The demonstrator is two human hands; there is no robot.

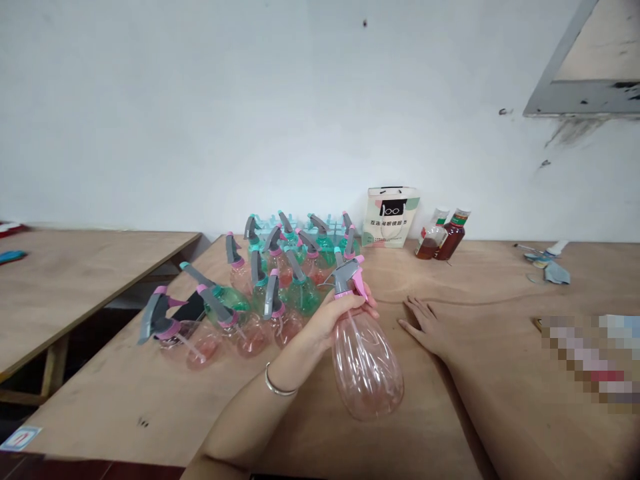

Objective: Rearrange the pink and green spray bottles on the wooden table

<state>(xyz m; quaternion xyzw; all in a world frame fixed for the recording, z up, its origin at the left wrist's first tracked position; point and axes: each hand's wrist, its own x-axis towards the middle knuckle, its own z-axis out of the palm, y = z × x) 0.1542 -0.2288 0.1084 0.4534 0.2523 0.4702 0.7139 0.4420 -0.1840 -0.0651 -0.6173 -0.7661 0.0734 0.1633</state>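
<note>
A clear pink spray bottle (369,367) with a grey and pink trigger head is held up over the table, tilted a little. My left hand (345,310) is wrapped round its neck, just below the trigger. To the right of it, my right hand (424,327) lies flat on the wooden table (300,427), fingers spread, with nothing in it. Left of the held bottle stand several more spray bottles in pink and green, among them a pink spray bottle (195,350) that leans over at the near left.
A paper bag (391,220) and two brown-liquid bottles (453,233) stand against the wall. Small items and a grey cloth (556,273) lie at the back right, a pixelated patch nearer. A second table (80,273) is at the left, across a gap.
</note>
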